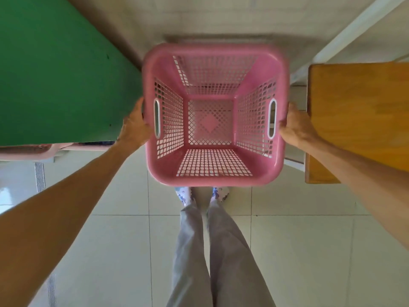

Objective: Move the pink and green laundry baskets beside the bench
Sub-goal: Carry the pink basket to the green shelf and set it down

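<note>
both hands, left hand and right hand, grip the empty pink basket.

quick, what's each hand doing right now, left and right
Left hand: closed on the left rim of the pink laundry basket.
Right hand: closed on the basket's right rim.

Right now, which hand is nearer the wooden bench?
Right. The right hand grips the pink basket on the side next to the wooden bench; the left hand grips the opposite side, by the green surface.
</note>
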`<state>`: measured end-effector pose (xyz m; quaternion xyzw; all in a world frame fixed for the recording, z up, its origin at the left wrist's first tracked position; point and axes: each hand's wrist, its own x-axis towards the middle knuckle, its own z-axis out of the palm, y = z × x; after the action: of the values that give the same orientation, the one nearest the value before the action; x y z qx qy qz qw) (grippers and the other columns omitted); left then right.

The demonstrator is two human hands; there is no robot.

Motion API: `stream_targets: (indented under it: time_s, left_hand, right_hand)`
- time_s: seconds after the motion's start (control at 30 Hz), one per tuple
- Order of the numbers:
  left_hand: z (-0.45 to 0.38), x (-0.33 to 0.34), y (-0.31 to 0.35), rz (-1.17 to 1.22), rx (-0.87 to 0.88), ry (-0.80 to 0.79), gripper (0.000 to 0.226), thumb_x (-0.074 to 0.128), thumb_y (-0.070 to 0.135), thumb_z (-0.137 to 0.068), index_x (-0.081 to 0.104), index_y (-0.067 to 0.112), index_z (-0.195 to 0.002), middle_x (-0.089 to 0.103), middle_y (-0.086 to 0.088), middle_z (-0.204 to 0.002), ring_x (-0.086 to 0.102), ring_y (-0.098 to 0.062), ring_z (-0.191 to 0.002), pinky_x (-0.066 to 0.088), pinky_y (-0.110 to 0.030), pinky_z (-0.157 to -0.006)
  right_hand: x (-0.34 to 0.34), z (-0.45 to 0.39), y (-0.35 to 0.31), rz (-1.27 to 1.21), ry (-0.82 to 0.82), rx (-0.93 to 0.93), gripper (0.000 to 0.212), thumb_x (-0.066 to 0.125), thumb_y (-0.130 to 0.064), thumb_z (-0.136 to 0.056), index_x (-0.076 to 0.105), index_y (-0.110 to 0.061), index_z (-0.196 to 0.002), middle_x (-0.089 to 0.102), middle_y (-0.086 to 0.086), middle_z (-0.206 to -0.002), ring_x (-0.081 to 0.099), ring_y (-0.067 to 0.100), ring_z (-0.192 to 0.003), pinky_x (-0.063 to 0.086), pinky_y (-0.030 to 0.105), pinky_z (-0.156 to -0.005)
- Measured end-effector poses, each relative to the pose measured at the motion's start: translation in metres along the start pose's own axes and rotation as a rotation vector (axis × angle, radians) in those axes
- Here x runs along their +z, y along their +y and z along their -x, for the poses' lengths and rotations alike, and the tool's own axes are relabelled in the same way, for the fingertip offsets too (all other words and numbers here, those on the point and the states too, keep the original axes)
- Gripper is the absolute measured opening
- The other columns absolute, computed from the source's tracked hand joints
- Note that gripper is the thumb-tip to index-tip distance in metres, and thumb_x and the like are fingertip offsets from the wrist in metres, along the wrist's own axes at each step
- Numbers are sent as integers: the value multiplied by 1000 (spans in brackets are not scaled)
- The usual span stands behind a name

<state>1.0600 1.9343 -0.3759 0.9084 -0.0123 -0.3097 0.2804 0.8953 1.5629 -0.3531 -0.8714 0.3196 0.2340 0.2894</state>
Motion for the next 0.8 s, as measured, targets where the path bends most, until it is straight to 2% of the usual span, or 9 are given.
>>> stream_targets:
  time_s: [0.03,0.1,0.2,0.27,0.37,0.5,0.67,0.73,0.8]
  left_hand:
    - [-4,-1,-1,7,-16,-10,73,61,3,-96,27,21,-157,67,-12,-121,68,-24,-95,58,-41,-79]
    - [-13,-3,-4,32,-44,-25,80,63,-2,-92,27,28,-157,66,-10,-125,69,-27,-103,60,-50,-84]
    - [-22,-5,-10,70,-87,-20,84,64,-4,-89,28,36,-154,65,-7,-127,68,-28,-107,59,-58,-84]
    - [-22,-4,-9,84,-93,-17,83,63,-3,-90,28,37,-154,64,-6,-128,68,-28,-107,59,-58,-84]
    - [-18,-4,-5,56,-82,-48,87,64,-1,-90,25,41,-154,64,-5,-128,68,-26,-107,59,-56,-84]
    - [-16,-4,0,21,-80,-85,97,67,-3,-87,15,36,-159,61,-10,-130,66,-30,-108,59,-55,-85]
    - [-5,-11,20,29,-19,-62,98,72,1,-85,17,32,-159,54,-5,-137,63,-25,-109,59,-46,-85]
    - [14,-21,38,-1,44,-68,93,73,4,-85,20,27,-158,53,-2,-139,59,-23,-116,53,-43,-96]
    - [41,-39,57,-44,109,-92,86,73,9,-86,26,22,-156,55,3,-137,55,-19,-119,46,-38,-103]
  right_hand:
    - [0,-3,-3,4,-1,-1,40,54,-10,-97,41,-5,-134,62,9,-104,60,21,-74,48,23,-54]
    - [2,-11,-7,6,-3,-10,41,54,-11,-97,40,-6,-135,61,7,-102,59,20,-76,45,20,-53]
    - [3,-21,-12,28,13,-5,41,56,-9,-96,41,-4,-134,64,12,-106,59,21,-76,47,24,-56]
    - [5,-25,-12,29,24,28,43,59,-7,-95,41,-2,-133,66,17,-110,64,27,-79,50,28,-60]
    - [9,-30,-10,43,18,62,45,60,-4,-93,40,-1,-133,65,20,-112,67,32,-84,46,24,-53]
    - [11,-36,-9,63,-5,95,47,61,-4,-92,39,0,-134,65,19,-110,59,25,-73,39,20,-46]
    - [13,-30,-23,26,9,137,60,68,-11,-89,34,-7,-138,64,14,-109,61,21,-63,45,24,-43]
    - [11,-11,-34,-30,21,102,67,72,-18,-87,33,-13,-141,64,13,-113,68,23,-75,56,30,-53]
    - [6,13,-43,-39,-13,61,75,70,-45,-85,31,-19,-144,58,13,-129,68,28,-100,61,41,-75]
